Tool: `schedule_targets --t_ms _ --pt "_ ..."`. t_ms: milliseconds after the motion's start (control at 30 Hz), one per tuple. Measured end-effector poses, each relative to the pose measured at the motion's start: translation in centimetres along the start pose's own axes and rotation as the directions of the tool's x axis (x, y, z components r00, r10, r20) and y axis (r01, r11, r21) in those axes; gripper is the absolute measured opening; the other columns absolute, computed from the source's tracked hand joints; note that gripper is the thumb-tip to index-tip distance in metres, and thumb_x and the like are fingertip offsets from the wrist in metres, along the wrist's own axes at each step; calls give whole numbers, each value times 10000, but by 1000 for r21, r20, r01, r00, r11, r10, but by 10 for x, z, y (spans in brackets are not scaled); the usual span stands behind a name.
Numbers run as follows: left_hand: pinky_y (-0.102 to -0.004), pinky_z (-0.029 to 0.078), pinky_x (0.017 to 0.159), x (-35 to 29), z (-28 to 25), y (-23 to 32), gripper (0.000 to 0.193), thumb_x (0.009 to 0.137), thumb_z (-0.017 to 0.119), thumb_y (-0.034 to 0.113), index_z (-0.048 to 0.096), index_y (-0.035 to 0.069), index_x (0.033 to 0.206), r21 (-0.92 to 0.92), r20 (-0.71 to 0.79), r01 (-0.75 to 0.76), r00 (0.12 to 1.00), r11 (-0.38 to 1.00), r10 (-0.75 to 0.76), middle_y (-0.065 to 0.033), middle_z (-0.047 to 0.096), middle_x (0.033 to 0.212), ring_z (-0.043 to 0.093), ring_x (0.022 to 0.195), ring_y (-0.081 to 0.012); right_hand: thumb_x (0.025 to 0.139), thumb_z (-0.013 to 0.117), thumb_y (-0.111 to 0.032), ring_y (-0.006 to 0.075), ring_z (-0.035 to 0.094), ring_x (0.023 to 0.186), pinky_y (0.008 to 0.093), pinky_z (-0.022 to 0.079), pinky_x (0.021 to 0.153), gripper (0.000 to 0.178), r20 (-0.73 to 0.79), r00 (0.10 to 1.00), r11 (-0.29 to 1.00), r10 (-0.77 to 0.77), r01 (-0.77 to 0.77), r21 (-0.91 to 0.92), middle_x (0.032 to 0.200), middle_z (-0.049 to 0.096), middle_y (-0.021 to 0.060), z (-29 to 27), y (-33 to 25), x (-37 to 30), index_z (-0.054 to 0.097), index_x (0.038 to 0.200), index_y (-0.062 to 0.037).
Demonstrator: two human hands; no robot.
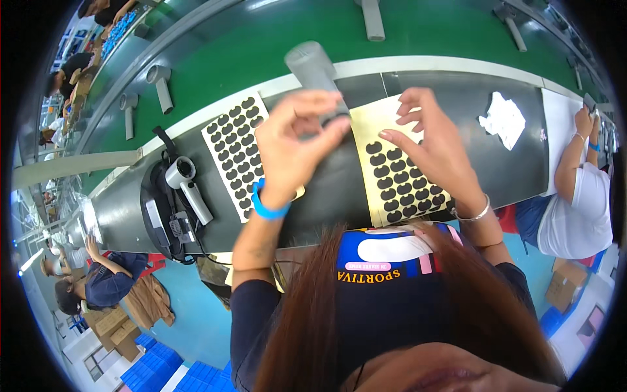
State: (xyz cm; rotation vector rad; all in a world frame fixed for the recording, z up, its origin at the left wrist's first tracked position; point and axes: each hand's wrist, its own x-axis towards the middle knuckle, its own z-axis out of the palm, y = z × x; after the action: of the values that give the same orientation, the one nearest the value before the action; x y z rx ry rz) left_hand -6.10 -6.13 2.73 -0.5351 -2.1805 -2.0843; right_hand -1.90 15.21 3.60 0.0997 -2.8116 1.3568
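My left hand [290, 147], with a blue wristband, is curled round the handle end of a grey hair dryer [312, 64]. Motion blurs its fingers, and the dryer's round head points away from me. Over the pale yellow sheet [366, 170] hovers my right hand [437, 140], thumb and fingers apart, with nothing visible between them. Rows of black rounded stickers [406, 187] cover that sheet's nearer part; its upper part is bare. A second sheet of black stickers [228, 147] lies to the left of my left hand.
Left on the dark worktable, another grey hair dryer [189, 186] rests on a black round case [153, 209]. Crumpled white paper [504, 121] lies right. Beyond the pale edge runs a green conveyor [241, 55] bearing more dryers [372, 19]. Co-workers [578, 189] sit on both sides.
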Motion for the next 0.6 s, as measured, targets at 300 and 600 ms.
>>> schedule_targets --t_ms 300,600 --pt "-245 540 616 154 -21 -130 155 807 726 72 655 -48 876 -28 -140 -139 981 990 134 -141 668 996 649 720 -140 841 656 -219 327 471 1227 438 399 985 505 78 989 962 -123 138 -236 1376 430 163 16 45 -14 468 1275 -42" --pt "-279 506 558 106 -33 -97 314 806 701 131 616 48 1096 510 18 -208 973 835 231 -110 605 1157 638 639 -169 913 556 -349 307 270 1383 493 187 1120 585 -12 974 848 -228 192 -495 1498 278 140 39 99 10 371 1405 -92"
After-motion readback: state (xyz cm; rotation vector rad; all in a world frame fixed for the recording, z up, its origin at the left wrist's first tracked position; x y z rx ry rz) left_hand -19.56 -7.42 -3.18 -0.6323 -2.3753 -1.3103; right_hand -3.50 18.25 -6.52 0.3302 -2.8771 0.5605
